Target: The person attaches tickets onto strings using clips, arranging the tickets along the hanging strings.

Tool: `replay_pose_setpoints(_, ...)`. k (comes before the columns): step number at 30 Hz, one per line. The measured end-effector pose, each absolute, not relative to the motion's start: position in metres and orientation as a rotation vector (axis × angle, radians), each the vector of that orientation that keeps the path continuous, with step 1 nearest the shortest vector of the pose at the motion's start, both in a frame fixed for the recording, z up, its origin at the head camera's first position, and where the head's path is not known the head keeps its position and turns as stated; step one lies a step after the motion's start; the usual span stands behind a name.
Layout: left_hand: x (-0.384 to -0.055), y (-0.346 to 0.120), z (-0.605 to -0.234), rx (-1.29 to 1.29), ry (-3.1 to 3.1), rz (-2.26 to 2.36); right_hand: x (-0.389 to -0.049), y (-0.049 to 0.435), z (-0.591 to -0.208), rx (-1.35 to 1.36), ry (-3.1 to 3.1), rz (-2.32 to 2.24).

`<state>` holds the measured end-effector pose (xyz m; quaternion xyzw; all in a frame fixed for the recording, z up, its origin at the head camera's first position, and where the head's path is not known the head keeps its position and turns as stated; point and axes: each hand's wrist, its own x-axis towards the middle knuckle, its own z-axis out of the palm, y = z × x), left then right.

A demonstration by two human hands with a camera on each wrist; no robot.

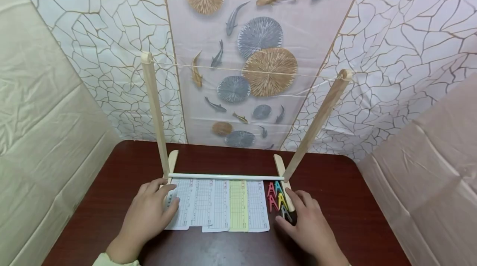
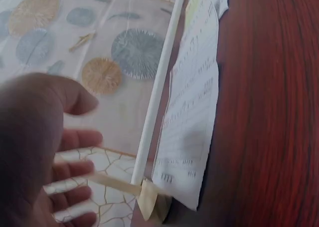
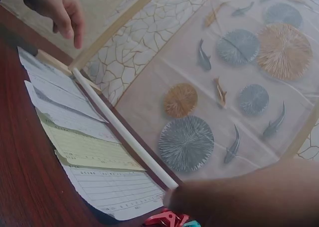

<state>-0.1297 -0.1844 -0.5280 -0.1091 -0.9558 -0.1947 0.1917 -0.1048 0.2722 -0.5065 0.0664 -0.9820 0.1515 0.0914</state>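
A row of overlapping printed paper slips (image 1: pixel 218 206), white and pale blue with one yellow slip (image 1: pixel 238 208), lies on the table. My left hand (image 1: pixel 149 212) hovers at the row's left end by the stand's left foot, its fingers apart and holding nothing. On the other side, my right hand (image 1: pixel 311 224) is over the stand's right foot (image 1: pixel 277 162), beside several small clothespins (image 1: pixel 282 202) in red, teal, yellow and grey. In the right wrist view, red clothespins (image 3: pixel 167 218) peek out below the right thumb. A white rod (image 1: pixel 223 176) crosses just behind the slips.
Two wooden posts (image 1: pixel 154 109) rise from the stand's feet, with a thin string (image 1: pixel 238 70) tied between their tops. The dark red tabletop (image 1: pixel 220 249) runs back to a patterned cloth backdrop (image 1: pixel 231 88). Beige cloth (image 1: pixel 48 133) hangs at both sides.
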Motion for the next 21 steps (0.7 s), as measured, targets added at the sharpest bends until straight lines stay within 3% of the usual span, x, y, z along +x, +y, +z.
replay_pose_setpoints(21, -0.134, -0.18, -0.551, -0.036, -3.028, -0.605, -0.113, 0.279, -0.52, -0.168, -3.122, 0.623)
